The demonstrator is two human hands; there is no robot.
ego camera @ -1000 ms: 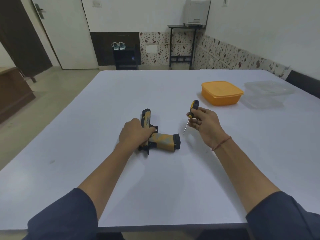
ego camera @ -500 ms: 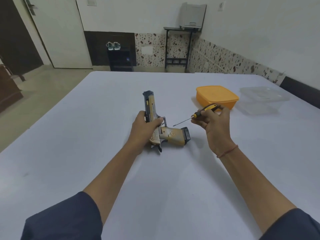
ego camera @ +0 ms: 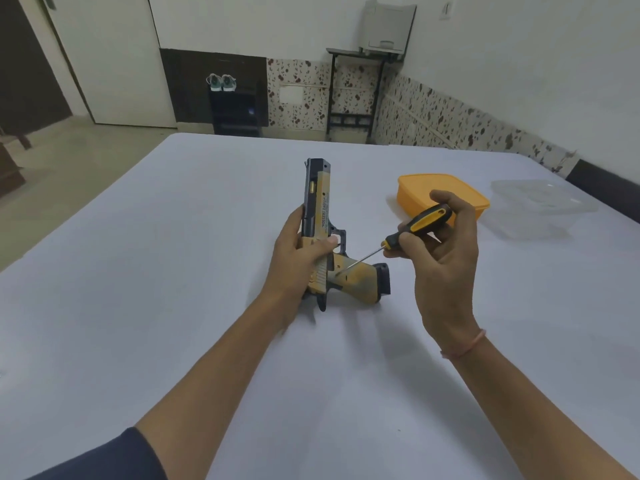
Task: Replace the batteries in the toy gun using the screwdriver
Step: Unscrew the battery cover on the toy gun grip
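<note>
White wall, a pale door (ego camera: 114, 64) and speckled tiling close off the far side of the room, where a pair of shoes (ego camera: 221, 83) sits on a dark rack and a grey printer (ego camera: 388, 26) stands on a thin black stand. Nearer the camera a big table (ego camera: 173, 341) with a pale cover fills the head view.

Over the middle of the table, the left hand (ego camera: 298, 258) grips the toy gun (ego camera: 320, 216), fingers wrapped round its body from the left and the thumb pressed on the side just behind the trigger guard. The tan and black gun has its barrel aimed away from the person and its handle pointing right. Its rear end is low over the cover, but contact cannot be told.

The right hand (ego camera: 446, 258) holds the screwdriver (ego camera: 420, 223), fingers curled round the black and yellow handle. The thin shaft slants down to the left and its tip meets the upper part of the gun's handle. A thin pink band (ego camera: 464, 348) circles the right wrist, and a dark sleeve (ego camera: 104, 459) covers the left upper arm.

Behind the right hand an orange box (ego camera: 415, 188) with its lid on rests on the table, and a clear plastic box (ego camera: 540, 202) lies just to its right
</note>
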